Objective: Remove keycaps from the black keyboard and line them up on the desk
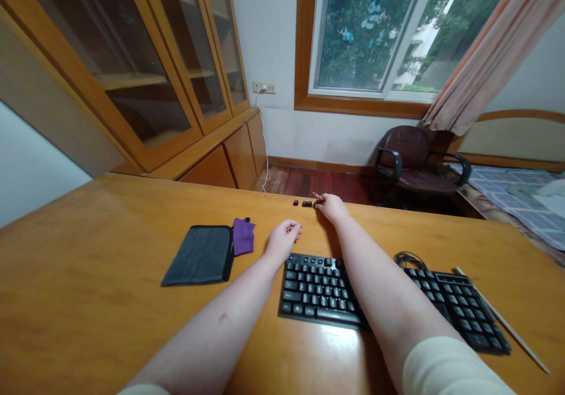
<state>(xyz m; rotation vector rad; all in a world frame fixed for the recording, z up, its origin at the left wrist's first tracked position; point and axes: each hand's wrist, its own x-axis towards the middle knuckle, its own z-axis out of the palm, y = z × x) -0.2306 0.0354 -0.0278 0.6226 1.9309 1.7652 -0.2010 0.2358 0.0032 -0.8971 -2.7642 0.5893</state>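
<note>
Near the desk's far edge, my right hand (333, 209) is closed around a thin metal tool (316, 196), whose shiny end sticks out past the fingers; its exact kind is too small to tell. Just left of those fingers lie several loose black keycaps (305, 203) in a row. A black keyboard (318, 289) lies on the desk under my right forearm, which hides part of it. Just beyond the keyboard's upper left corner is my left hand (282, 242), its fingers loosely bent and somewhat apart, with nothing visible in them.
Left of my left hand lie a dark grey zip pouch (200, 255) and a purple cloth (243, 237). A coiled cable (410, 261) sits behind the keyboard. A thin pale stick (507, 324) lies at its right. Beyond the desk (88, 277) stands an office chair (408, 153).
</note>
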